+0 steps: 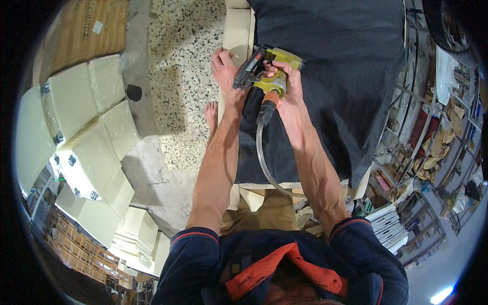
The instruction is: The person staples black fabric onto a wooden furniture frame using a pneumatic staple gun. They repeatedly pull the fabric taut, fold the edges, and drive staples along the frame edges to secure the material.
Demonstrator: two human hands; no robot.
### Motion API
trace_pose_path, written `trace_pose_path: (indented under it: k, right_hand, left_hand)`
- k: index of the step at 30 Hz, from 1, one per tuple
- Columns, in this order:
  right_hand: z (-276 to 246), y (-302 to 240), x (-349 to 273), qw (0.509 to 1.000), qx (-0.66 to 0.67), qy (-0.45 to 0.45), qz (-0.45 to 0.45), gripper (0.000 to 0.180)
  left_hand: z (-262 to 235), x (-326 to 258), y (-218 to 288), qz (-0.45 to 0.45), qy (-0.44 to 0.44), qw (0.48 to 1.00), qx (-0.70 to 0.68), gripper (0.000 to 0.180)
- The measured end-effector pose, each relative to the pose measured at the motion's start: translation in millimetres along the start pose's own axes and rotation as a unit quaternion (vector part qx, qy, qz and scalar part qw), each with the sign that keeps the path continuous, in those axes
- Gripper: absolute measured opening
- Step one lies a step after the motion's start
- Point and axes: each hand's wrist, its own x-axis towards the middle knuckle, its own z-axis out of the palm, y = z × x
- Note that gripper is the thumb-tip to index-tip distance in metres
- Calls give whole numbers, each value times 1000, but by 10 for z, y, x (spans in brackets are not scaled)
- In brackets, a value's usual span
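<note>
My right hand [292,86] grips a yellow-green pneumatic staple gun [275,83] with a dark magazine. Its nose points left, to the cream edge of the upholstered piece. An orange-and-black connector joins the gun to a clear air hose [262,152] running down toward my body. My left hand [226,71] is bent over the cream upholstery [238,30] just left of the gun, fingers curled on its outer edge. Black fabric [340,96] stretches over most of the piece, beneath my right forearm. What lies under the gun's nose and my left fingertips is hidden.
Cream padded panels [76,101], some wrapped in clear plastic, are stacked at the left. A cardboard box [91,30] lies beyond them. Speckled flooring [178,101] runs alongside, with a bare foot near the piece. Metal racks [422,127] with mixed materials line the right.
</note>
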Motion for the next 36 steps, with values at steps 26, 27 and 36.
trace_pose_path:
  k: [26, 27, 36]
  right_hand:
    - [-1810, -1881, -3849, 426, -773, 308, -355, 44]
    - [-1968, -1975, -3856, 428, -776, 330, -325, 48]
    - [-2648, -1342, -3160, 348, -790, 355, -359, 62]
  left_hand:
    - [-535, -1662, 1005, 21, -188, 970, 150, 59]
    - [-488, -1662, 988, 25, -183, 964, 192, 57]
    - [644, -1673, 406, -494, -326, 806, -15, 62]
